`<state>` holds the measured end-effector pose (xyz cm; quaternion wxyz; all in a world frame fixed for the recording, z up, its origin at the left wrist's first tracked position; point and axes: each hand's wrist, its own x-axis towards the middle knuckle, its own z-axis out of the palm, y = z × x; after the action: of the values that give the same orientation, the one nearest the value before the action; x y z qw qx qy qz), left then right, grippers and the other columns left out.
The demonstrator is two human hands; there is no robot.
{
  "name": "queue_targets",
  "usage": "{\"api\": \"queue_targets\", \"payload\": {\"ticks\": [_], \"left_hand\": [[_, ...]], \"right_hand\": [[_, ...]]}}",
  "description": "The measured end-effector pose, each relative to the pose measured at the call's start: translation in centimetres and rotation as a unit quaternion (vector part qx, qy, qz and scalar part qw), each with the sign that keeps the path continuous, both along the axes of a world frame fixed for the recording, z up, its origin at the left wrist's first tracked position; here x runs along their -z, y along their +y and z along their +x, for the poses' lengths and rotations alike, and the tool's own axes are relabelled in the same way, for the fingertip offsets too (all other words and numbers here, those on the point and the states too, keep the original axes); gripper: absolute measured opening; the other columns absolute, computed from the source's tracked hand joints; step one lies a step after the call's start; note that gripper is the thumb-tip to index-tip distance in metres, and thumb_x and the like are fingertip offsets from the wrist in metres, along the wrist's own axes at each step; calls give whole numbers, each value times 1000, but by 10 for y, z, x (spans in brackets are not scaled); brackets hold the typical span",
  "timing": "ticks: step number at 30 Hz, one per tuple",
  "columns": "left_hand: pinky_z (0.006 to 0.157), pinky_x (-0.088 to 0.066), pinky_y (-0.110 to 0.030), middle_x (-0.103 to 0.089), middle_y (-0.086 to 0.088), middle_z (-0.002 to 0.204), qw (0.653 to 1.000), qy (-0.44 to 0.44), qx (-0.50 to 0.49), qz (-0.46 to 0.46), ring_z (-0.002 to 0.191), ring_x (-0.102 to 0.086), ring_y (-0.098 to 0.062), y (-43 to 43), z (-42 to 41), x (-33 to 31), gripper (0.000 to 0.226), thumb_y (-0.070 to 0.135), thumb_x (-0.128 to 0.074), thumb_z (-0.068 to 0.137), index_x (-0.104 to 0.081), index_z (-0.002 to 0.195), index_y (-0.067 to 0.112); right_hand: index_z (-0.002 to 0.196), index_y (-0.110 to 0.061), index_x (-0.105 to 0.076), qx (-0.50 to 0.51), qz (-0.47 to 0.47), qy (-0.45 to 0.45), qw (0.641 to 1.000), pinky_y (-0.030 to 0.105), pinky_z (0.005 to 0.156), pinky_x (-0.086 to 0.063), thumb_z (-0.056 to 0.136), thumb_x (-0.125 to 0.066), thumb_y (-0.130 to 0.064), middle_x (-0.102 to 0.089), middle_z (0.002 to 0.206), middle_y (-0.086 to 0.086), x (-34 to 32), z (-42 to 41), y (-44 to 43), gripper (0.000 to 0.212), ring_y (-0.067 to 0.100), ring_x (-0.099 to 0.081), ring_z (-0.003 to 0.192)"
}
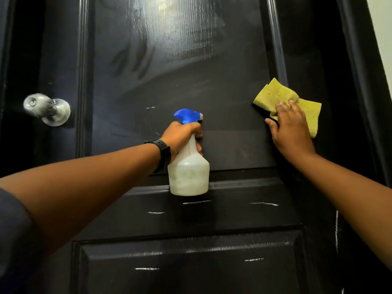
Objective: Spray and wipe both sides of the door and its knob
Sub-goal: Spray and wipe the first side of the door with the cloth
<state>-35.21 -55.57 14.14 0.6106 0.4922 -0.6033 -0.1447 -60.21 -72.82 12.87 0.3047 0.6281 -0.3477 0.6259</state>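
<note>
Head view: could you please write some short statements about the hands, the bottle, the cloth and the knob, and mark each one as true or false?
1. The left hand grips the spray bottle by its neck. True.
2. The spray bottle hangs upside down. False: it is upright, with its blue spray head on top.
3. The right hand presses a yellow cloth against the door. True.
4. The silver knob is to the left of the spray bottle. True.
5. The yellow cloth covers the knob. False: the knob is bare, and the cloth is far from it, near the other side of the door.
</note>
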Motion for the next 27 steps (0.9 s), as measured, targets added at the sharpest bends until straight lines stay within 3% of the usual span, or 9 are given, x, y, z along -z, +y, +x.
{"api": "queue_targets", "payload": {"ticks": [4,7,11,14,17,20,27], "left_hand": [[78,-60,-53,-62,-17,62,1000,-4,-1,6,57,-62,-33,7,3,5,6,11,-60,88,-58,85,6],[68,-60,-46,-61,-19,63,1000,-6,12,22,55,-60,-32,10,2,17,6,8,-61,87,-56,90,5],[62,-59,-43,-60,-20,65,999,-6,22,37,54,-60,-32,7,-9,41,7,7,-60,88,-55,91,5],[69,-61,-49,-64,-20,64,999,-14,2,30,57,-63,-33,-3,-17,56,6,11,-60,88,-57,89,6],[74,-62,-49,-68,-17,62,999,-18,-8,28,57,-67,-31,-10,-24,65,12,16,-62,89,-59,91,5],[81,-62,-50,-69,-16,62,999,-26,-19,26,57,-67,-28,-14,-29,66,12,18,-60,87,-62,87,6],[85,-61,-53,-69,-14,62,998,-41,-23,33,56,-67,-26,-13,-28,62,11,20,-62,87,-62,87,9]], "right_hand": [[130,1,-54,75,-28,51,996,51,102,-39,93,-55,-17,-56,129,21,-7,-12,7,41,40,-45,120],[121,1,-58,96,-19,72,993,51,92,-43,84,-58,-12,-57,117,22,-11,-18,12,40,42,-47,110],[113,0,-62,105,-40,77,991,49,100,-38,92,-44,-29,-58,108,19,-6,-19,16,39,39,-47,109],[112,3,-59,54,-45,84,994,49,112,-33,93,-56,-20,-54,122,23,1,-15,13,30,40,-39,130],[119,3,-54,-5,10,66,998,46,107,-38,95,-56,-18,-47,136,23,5,-10,13,32,40,-43,129],[131,1,-48,-22,19,56,998,46,112,-34,96,-54,-18,-45,141,22,7,-8,14,40,38,-41,132],[151,-9,-33,-14,32,42,999,49,115,-30,99,-47,-17,-35,149,21,11,0,7,55,37,-29,141]]}}
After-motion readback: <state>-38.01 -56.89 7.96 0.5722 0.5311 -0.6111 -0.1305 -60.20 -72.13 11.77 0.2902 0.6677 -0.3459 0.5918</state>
